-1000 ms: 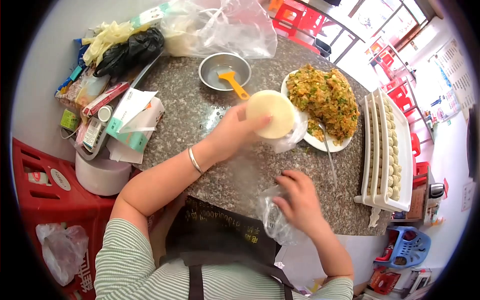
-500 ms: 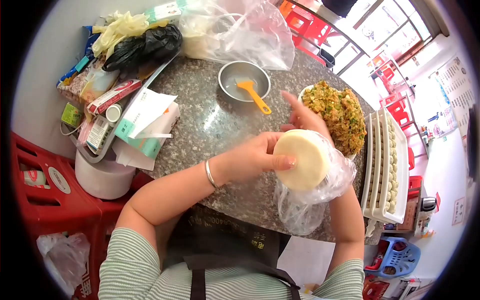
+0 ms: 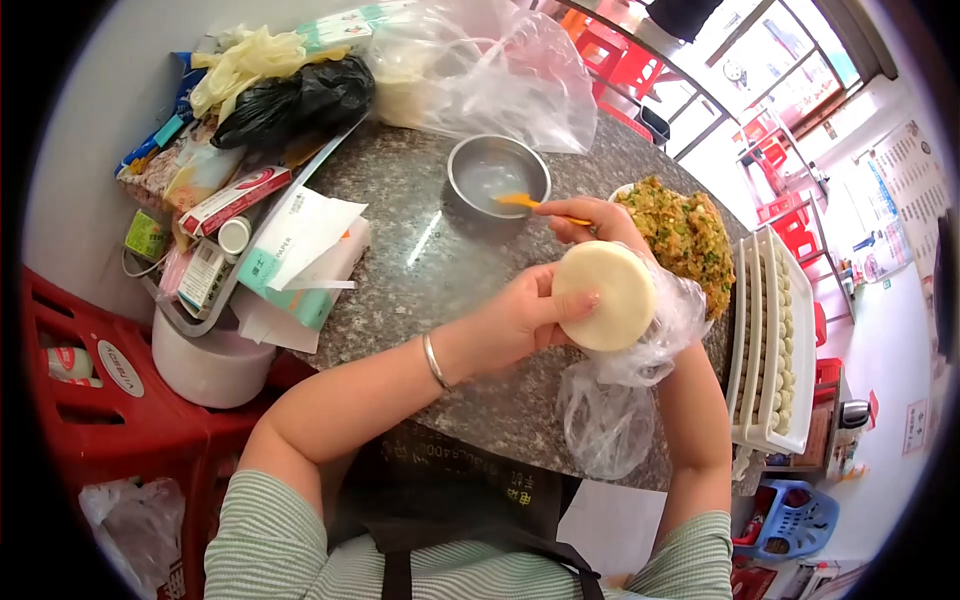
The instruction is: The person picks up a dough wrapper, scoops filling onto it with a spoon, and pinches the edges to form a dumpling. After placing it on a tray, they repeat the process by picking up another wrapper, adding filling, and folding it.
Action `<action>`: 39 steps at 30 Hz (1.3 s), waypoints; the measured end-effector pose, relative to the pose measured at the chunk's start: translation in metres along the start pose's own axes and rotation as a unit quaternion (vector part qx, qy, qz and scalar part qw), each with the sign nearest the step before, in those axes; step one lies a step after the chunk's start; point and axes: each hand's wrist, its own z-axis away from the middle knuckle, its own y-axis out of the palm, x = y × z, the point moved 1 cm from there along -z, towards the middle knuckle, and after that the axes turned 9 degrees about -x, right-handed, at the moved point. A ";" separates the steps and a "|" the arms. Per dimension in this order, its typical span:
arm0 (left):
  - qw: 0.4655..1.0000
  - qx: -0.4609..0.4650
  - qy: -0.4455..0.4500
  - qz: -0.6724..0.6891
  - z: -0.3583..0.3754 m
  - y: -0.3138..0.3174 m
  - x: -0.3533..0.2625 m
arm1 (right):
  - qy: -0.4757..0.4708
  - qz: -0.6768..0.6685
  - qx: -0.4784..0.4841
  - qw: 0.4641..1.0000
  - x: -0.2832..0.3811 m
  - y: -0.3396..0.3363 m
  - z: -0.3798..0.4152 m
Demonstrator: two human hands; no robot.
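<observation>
My left hand (image 3: 525, 315) is closed on round pale dough wrappers (image 3: 610, 297), thumb on the front face. A crumpled clear plastic bag (image 3: 608, 425) hangs just below and beside them, near my right forearm. Behind the wrappers, my right hand (image 3: 603, 218) grips the handle of a small orange spatula (image 3: 517, 201). Its head reaches into a metal bowl (image 3: 465, 190) that holds what looks like clear liquid. Close to my right hand, a heap of chopped orange-and-green filling (image 3: 685, 235) rises from a white dish, mostly hidden.
Stacked white trays of small dough pieces (image 3: 775, 350) stand at the right table edge. On the left are a tissue box (image 3: 290, 270) and a grey tray (image 3: 215, 310) of packets and bags. A large clear bag (image 3: 500, 70) lies at the back of the speckled table (image 3: 400, 170).
My right hand, which was empty with fingers stretched out, has taken hold of the orange spatula in the bowl. My left hand still holds the wrappers. The whole view has shifted slightly.
</observation>
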 end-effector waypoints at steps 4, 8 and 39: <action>1.000 -0.016 0.002 -0.012 0.000 -0.001 0.000 | 0.027 -0.073 0.015 0.997 -0.020 -0.010 -0.006; 0.998 -0.021 0.032 -0.039 -0.003 -0.003 -0.001 | 0.011 -0.071 -0.106 0.992 -0.029 -0.050 -0.004; 0.998 -0.051 0.042 0.010 -0.011 -0.018 0.002 | -0.146 -0.105 -0.261 0.948 -0.009 -0.129 0.070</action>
